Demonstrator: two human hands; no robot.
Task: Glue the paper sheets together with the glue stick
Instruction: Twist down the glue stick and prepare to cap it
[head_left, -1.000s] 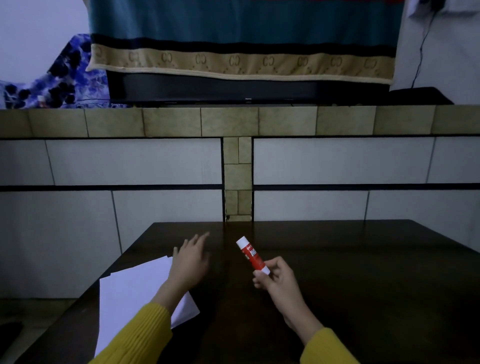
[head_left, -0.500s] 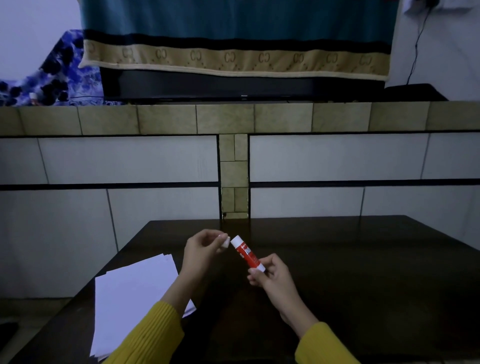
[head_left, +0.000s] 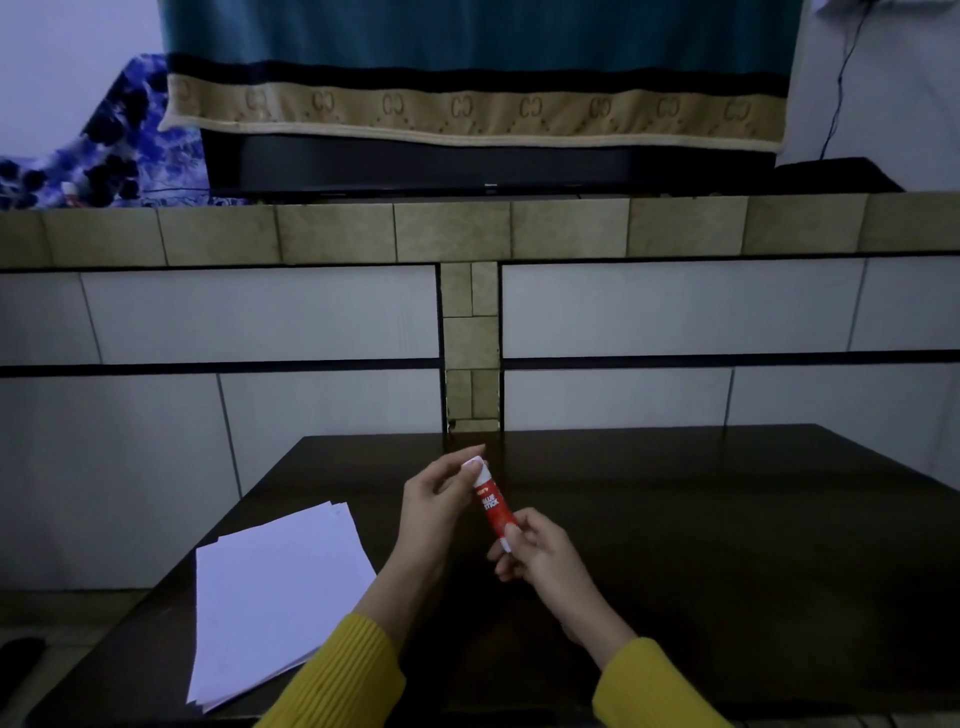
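Note:
A red glue stick with a white cap is held above the dark table, tilted a little to the left. My right hand grips its lower end. My left hand pinches the white cap at the top between thumb and fingers. A loose stack of white paper sheets lies flat on the table's left side, partly under my left forearm. Both sleeves are yellow.
A tiled wall with a ledge rises just behind the table's far edge. A dark TV draped with a teal and beige cloth stands on the ledge. The table's left edge runs close beside the paper.
My left hand rose from the paper side to the glue stick and now pinches its cap. The stick has swung more upright in my right hand.

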